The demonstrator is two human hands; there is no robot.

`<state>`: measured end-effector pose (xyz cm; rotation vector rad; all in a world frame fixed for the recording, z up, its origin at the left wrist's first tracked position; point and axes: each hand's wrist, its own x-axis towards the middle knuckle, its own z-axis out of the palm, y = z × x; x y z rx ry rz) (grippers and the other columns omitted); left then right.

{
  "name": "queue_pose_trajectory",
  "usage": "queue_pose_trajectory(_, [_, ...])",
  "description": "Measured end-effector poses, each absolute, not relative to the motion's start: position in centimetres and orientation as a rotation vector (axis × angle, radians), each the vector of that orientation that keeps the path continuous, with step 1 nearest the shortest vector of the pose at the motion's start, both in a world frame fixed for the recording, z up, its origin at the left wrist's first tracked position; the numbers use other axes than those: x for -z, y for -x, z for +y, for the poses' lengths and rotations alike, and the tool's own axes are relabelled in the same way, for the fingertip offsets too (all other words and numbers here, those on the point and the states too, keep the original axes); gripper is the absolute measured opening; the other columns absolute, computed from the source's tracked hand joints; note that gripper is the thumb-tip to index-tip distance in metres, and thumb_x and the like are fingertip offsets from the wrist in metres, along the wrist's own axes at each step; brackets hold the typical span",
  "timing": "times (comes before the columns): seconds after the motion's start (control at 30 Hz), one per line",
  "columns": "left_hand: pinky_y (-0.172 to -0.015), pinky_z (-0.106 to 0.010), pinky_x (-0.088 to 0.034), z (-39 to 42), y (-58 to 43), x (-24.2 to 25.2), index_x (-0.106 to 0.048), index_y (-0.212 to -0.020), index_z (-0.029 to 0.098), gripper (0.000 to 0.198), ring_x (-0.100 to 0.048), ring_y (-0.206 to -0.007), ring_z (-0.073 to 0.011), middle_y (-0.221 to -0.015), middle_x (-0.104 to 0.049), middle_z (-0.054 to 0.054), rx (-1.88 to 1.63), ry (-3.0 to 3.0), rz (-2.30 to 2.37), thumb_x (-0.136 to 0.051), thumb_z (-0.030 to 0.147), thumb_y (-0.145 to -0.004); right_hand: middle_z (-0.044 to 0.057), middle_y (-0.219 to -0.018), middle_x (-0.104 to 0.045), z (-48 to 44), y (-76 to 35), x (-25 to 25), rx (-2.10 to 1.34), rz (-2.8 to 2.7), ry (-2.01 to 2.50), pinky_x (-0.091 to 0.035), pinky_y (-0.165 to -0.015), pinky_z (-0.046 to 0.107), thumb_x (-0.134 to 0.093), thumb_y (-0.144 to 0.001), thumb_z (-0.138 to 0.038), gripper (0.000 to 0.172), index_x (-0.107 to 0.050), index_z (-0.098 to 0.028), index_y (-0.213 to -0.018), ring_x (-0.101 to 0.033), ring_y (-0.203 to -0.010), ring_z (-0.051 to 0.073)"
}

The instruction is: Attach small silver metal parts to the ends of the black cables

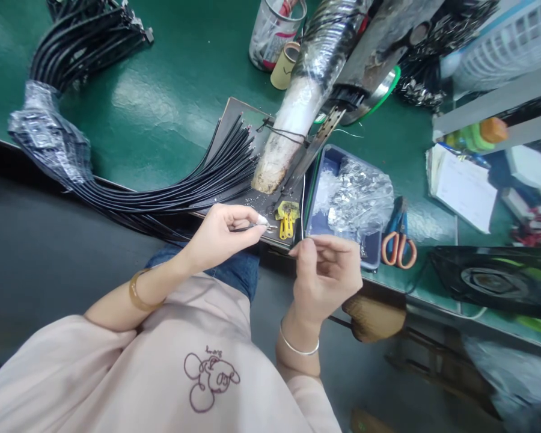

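My left hand (228,233) is closed in a pinch on the end of a black cable (240,228). Thin bare wire tips poke out past its fingertips, one of which has a white covering. My right hand (328,270) is also closed, thumb against forefinger, just right of the board. A thin pale strand (303,207) runs down to those fingers; whether they grip it I cannot tell. Beyond the left hand, a bundle of black cables (198,186) lies with its cut ends fanned out on a grey board (234,111). A yellow clip-like tool (287,221) sits between both hands.
Over the board hangs a wrapped tube (293,114) beside a metal bracket. A blue tray (374,255) with bagged metal parts stands right, next to orange-handled pliers (399,246). Farther off are a can (275,36), a cardboard roll (284,67), a notepad (464,186) and a black fan-like unit (496,282).
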<state>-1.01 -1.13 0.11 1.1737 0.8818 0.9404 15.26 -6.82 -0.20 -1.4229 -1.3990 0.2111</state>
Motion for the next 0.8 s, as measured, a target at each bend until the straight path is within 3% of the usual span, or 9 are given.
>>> queue_pose_trajectory(0.2, [-0.049,-0.023,-0.024,-0.6,0.7,0.1,-0.066,-0.070,0.014,0.016,-0.031,-0.048,-0.0063,-0.051,-0.039,0.007,-0.951,-1.171,0.917,-0.070,0.028,-0.076,0.002,-0.097,-0.079,-5.8,-14.6,0.9,0.144,-1.771,1.273,-0.063,-0.076,0.030,-0.070,-0.086,-0.008,0.019,-0.065,-0.026,-0.092,-0.077,-0.086,0.018])
queue_pose_trajectory(0.5, [-0.051,-0.021,-0.035,0.0,-0.1,-0.2,-0.067,-0.069,0.012,0.012,-0.043,-0.053,-0.0073,-0.061,-0.058,0.001,-1.031,-1.165,0.976,-0.066,0.023,-0.074,0.001,-0.097,-0.079,-4.7,-14.3,1.1,0.108,-1.739,1.288,-0.062,-0.078,0.029,-0.069,-0.088,-0.008,0.019,-0.063,-0.026,-0.092,-0.077,-0.087,0.016])
queue_pose_trajectory(0.8, [-0.047,-0.020,-0.028,0.2,0.0,-0.9,-0.062,-0.065,0.013,0.011,-0.033,-0.048,-0.0048,-0.052,-0.044,0.007,-1.039,-1.192,0.985,-0.066,0.020,-0.073,0.001,-0.098,-0.079,-4.4,-14.3,0.6,0.092,-1.745,1.297,-0.063,-0.080,0.031,-0.069,-0.087,-0.009,0.018,-0.064,-0.026,-0.091,-0.077,-0.089,0.017])
